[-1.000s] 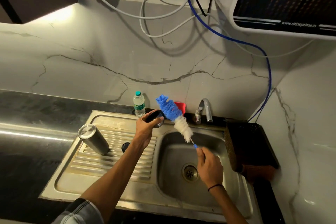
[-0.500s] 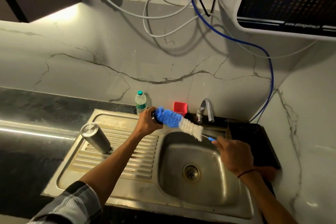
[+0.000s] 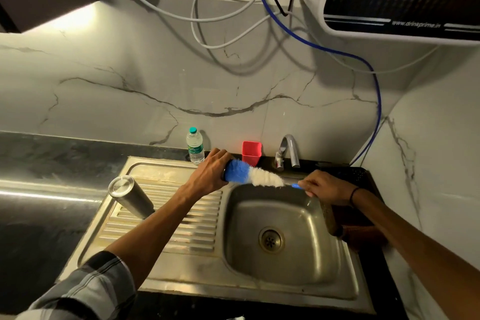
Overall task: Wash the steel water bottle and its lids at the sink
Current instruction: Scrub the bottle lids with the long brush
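The left hand (image 3: 211,173) has its grip curled round a small dark lid (image 3: 224,173), mostly hidden behind the fingers, up at the back rim of the sink (image 3: 306,291), about twelve o'clock of the basin. The right hand (image 3: 328,188) is clenched on the blue handle tip of the bottle brush (image 3: 253,176), out at the basin's two o'clock corner. The blue bristle end is buried against the lid, the white bristles trail toward the handle, so the brush's long axis runs nearly level, head pointing to nine o'clock, handle to three, tilted just slightly down at the handle end. To do this scrub well, I'd judge, the lid wants holding firm with its open face toward the bristles while the brush twists and works in short strokes, keeping it over the basin so drips fall inside. No water shows at the tap (image 3: 287,149), so a rinse looks yet to come. Out on the ribbed drainboard at nine o'clock, the steel bottle (image 3: 131,197) stands apart from both hands, leaning in this wide view, its flat end up toward eleven o'clock and its lower end down on the ribs. Behind, on the dark tabletop (image 3: 39,163), a plastic water bottle (image 3: 194,145) and a red cup (image 3: 251,152) stand by the wall.
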